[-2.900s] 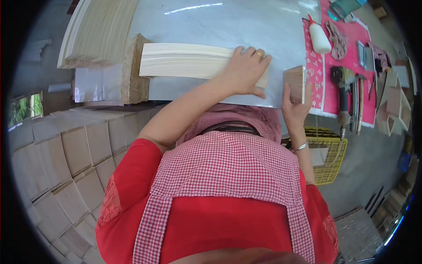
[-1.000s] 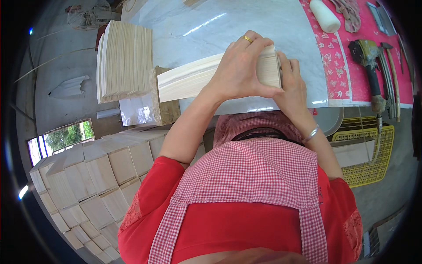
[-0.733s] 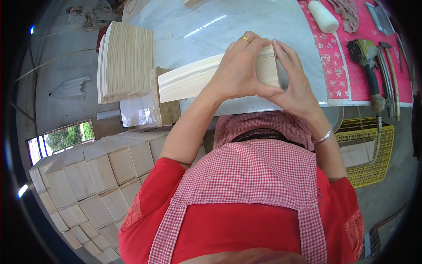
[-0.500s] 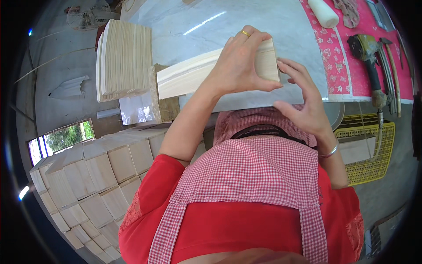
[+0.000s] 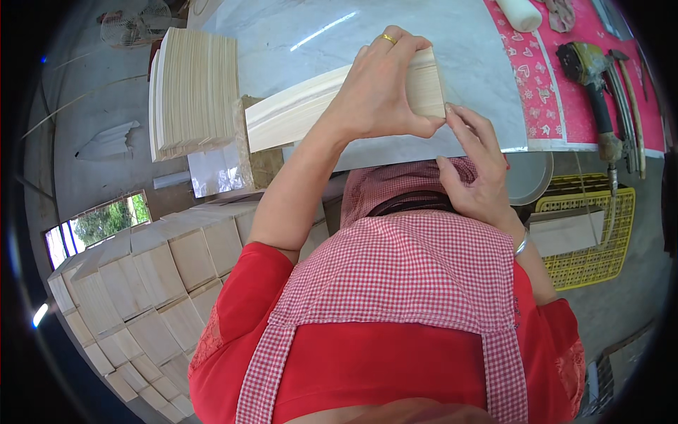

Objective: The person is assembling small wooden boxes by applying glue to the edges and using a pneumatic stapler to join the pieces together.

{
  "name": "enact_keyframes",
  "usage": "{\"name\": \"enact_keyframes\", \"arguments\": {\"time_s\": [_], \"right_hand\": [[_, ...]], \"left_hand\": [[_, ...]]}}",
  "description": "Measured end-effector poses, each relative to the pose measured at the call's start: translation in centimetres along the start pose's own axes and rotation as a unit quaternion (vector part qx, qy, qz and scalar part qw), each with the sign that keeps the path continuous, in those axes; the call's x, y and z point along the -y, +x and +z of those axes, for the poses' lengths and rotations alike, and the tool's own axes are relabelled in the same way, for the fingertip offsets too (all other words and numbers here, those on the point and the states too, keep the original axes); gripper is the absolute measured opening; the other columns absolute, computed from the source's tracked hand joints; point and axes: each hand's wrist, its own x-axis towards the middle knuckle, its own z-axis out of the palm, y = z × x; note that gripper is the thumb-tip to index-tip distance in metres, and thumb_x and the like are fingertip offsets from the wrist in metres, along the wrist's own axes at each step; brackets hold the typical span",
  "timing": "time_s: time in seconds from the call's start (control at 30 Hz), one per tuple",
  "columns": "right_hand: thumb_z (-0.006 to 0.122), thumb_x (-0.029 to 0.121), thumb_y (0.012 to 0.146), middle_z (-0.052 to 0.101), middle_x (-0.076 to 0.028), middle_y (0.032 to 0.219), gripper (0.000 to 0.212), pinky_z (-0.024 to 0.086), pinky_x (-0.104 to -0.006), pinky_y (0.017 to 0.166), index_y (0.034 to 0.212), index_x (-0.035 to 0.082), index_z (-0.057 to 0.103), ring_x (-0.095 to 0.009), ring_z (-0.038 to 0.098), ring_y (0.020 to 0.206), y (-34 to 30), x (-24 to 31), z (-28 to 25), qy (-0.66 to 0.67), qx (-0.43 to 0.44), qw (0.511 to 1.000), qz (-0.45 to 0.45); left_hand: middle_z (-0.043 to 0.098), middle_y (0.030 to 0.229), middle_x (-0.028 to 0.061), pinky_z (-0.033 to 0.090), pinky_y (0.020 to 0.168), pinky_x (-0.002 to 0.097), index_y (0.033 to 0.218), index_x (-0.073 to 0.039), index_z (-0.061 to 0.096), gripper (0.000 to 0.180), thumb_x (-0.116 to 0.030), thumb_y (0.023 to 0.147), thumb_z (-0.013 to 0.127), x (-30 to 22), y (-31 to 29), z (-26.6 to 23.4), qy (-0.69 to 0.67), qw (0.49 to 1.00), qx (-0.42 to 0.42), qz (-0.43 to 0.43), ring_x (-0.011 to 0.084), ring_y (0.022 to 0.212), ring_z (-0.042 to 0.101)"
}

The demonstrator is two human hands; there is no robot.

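Observation:
A long pale wooden piece (image 5: 304,113), board-like or a stack of thin boards, lies slantwise on the table near its front edge. My left hand (image 5: 378,92) spans its right end, with thumb on the near edge and fingers over the far edge. Part of the wood is hidden beneath that hand. At the near right corner, my right hand (image 5: 484,166) has its index fingertip touching or almost touching the wood. Its thumb hangs apart below, just off the table edge, and nothing shows in its grasp.
Left stands a stack of thin wooden boards (image 5: 194,95). Many wooden boxes or blocks (image 5: 148,283) are piled at lower left. On the pink cloth (image 5: 547,134) at right lie a nail gun (image 5: 597,99) and a hammer (image 5: 628,106). A yellow crate (image 5: 618,247) sits below.
My right hand has drawn slightly nearer to me, its fingertips sliding from the wood's end face to the near corner. My left hand keeps its hold; its thumb sits closer to that corner.

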Motion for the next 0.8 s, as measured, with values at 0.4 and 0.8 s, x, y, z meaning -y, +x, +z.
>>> {"name": "enact_keyframes", "arguments": {"time_s": [0.4,0.8], "right_hand": [[0.068,0.004,0.080,0.062,-0.018,0.119,0.044,0.046,-0.0406,0.097,0.124,0.001,0.063,-0.034,0.059,0.111,4.2,-1.5,-5.0,-0.102,0.067,0.991,-0.051],[0.058,0.026,0.091,0.071,-0.021,0.098,0.027,0.056,-0.0509,0.078,0.096,0.004,0.072,-0.038,0.070,0.089,22.7,-18.7,-20.7,-0.634,0.062,0.760,0.127]], "left_hand": [[0.055,0.112,0.0155,0.044,0.088,0.0422,0.120,-0.002,0.056,0.079,-0.032,0.052,0.081,0.0,-0.6,-0.5,-0.014,1.000,-0.023,-0.007,0.0344,0.103,0.056],[0.055,0.112,0.0146,0.043,0.089,0.0418,0.120,-0.003,0.056,0.079,-0.032,0.051,0.081,-0.3,-0.8,-0.4,-0.030,0.999,-0.005,-0.032,0.0332,0.105,0.055]]}}
